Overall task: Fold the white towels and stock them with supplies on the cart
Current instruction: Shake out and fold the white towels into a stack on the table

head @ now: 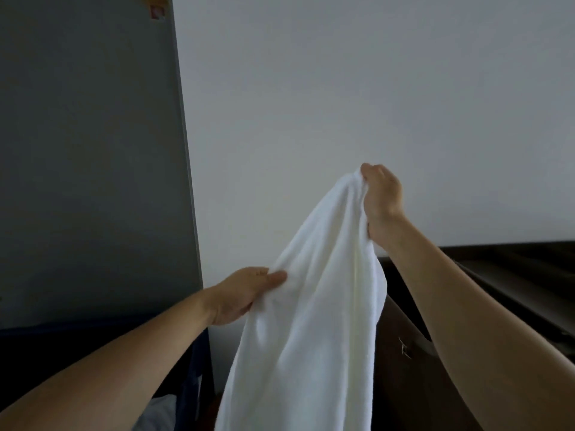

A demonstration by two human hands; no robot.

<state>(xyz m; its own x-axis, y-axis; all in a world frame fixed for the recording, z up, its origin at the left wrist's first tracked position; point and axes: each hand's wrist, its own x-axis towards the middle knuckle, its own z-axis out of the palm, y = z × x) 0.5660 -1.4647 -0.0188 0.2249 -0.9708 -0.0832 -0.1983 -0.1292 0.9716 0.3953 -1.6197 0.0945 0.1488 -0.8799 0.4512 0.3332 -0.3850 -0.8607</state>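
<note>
We see a white towel point(314, 306) held up in the air in front of a pale wall point(342, 88), hanging in loose folds from its top edge down past the bottom of the view. The right hand point(381, 194) is raised highest and is closed tight around the towel's upper corner, the cloth bunched inside its grip. The left hand point(239, 295) sits lower and to the left, pinching the towel's side edge between thumb and fingers, so the cloth slopes from the right hand down to the left one.

Behind the towel on the right we make out a dark brown piece of furniture point(497, 275), its top edge running toward the right of the view. To the left stands a tall grey panel point(93, 150) against the wall. Beneath the left forearm lies a dark blue frame point(193, 368), with something pale point(161, 412) inside it that we cannot identify.
</note>
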